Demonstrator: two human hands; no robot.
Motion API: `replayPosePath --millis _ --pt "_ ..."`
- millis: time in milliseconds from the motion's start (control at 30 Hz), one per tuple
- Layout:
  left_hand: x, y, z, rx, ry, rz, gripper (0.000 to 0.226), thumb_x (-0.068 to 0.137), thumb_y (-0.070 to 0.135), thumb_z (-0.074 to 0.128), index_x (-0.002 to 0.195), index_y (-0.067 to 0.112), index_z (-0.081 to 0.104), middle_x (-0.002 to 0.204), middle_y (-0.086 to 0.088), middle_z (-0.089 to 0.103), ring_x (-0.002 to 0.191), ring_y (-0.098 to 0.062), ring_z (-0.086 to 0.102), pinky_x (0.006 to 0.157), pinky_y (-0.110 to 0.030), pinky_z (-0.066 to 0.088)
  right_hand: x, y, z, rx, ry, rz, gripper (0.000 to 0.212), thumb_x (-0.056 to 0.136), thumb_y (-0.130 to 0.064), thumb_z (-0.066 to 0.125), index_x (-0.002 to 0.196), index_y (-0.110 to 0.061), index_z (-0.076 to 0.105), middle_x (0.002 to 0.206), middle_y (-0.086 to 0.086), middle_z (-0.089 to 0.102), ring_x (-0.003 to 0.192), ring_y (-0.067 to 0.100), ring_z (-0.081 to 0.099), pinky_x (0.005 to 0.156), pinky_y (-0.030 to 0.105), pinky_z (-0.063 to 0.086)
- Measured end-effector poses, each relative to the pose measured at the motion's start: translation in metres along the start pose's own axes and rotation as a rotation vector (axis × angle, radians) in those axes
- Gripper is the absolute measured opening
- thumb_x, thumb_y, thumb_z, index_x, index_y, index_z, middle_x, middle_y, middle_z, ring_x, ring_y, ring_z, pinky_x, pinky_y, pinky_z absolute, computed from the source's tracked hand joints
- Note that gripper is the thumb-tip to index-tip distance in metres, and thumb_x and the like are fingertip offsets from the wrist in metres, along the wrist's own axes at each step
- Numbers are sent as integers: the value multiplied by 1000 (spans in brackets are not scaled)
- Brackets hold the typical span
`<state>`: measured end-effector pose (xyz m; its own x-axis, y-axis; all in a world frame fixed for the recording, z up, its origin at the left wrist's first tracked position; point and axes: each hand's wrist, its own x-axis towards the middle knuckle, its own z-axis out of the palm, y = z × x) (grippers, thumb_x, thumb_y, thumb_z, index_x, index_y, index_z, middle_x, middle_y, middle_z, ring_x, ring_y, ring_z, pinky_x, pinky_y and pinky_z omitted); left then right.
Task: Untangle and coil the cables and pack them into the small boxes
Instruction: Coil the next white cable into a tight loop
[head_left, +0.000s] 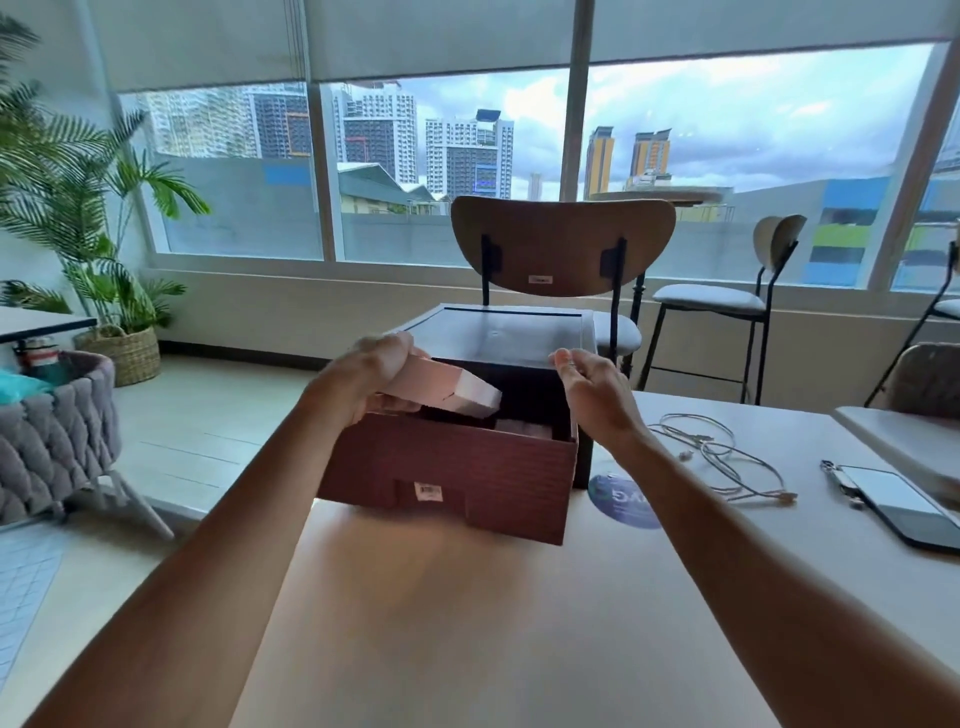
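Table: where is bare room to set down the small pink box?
The widest bare patch is the near table in front of the brown carton, down to the near edge. Right of the carton is crowded: round sticker, tangled cables, phone.

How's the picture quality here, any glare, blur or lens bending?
Head view: strong backlight from the big windows; wide-angle lens bows their frames; pale sheen on the dark glossy panel behind the reddish-brown cardboard box; the small pink cardboard box in the left hand looks slightly soft.
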<state>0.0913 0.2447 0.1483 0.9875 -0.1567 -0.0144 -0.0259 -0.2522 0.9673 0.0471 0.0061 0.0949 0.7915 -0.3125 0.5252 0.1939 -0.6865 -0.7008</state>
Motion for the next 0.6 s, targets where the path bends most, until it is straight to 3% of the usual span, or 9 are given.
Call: replayPosePath --millis 100,200,267,333,433,500,533,600 --pt "13 4 9 140 19 -5 28 101 25 42 108 10 64 86 -14 63 66 -24 58 58 -28 47 12 2 5 -41 -117 21 55 107 -43 28 117 -1 62 118 15 65 118 31 55 101 41 42" --pt "29 -2 15 321 11 4 23 99 25 49 106 8 62 97 -15 64 79 -25 58 62 -30 40 21 8 11 -156 -204 44 59 106 -48 19 129 -11 58 140 10 53 141 28 35 118 46 22" --pt "43 -10 19 401 -48 25 25 101 21 46 108 6 64 108 -15 63 94 -27 59 76 -35 44 26 14 15 -249 -210 46 53 106 -48 18 111 -17 60 137 9 55 138 25 37 118 47 19" --pt "53 -18 22 458 -110 52 29 103 12 38 114 7 64 115 -10 61 98 -22 57 88 -36 46 29 18 18 -281 -183 53 55 106 -48 17 105 -17 62 132 6 60 134 23 42 117 46 20" --pt "63 -22 22 554 -225 77 32 101 3 34 102 19 61 110 -5 56 87 -14 52 78 -28 42 30 23 22 -297 -146 57 59 105 -49 17 126 -16 61 141 2 55 140 19 35 120 43 15" --pt "68 -24 20 637 -324 56 35 98 -1 39 120 15 62 112 -6 60 90 -15 56 69 -23 44 26 22 23 -313 -131 42 55 106 -48 18 139 -20 52 148 -1 48 144 17 29 121 40 11" --pt "70 -25 19 691 -365 47 41 97 -2 43 132 13 58 120 -9 61 98 -19 59 68 -24 46 24 21 24 -317 -126 30 54 106 -47 19 142 -21 50 150 -2 46 145 17 27 121 39 9" --pt "72 -28 18 825 -403 67 49 93 -1 50 137 18 56 130 -10 61 109 -23 61 74 -27 51 21 19 24 -321 -117 12 52 106 -46 21 143 -23 48 151 -4 45 145 16 26 121 38 8"
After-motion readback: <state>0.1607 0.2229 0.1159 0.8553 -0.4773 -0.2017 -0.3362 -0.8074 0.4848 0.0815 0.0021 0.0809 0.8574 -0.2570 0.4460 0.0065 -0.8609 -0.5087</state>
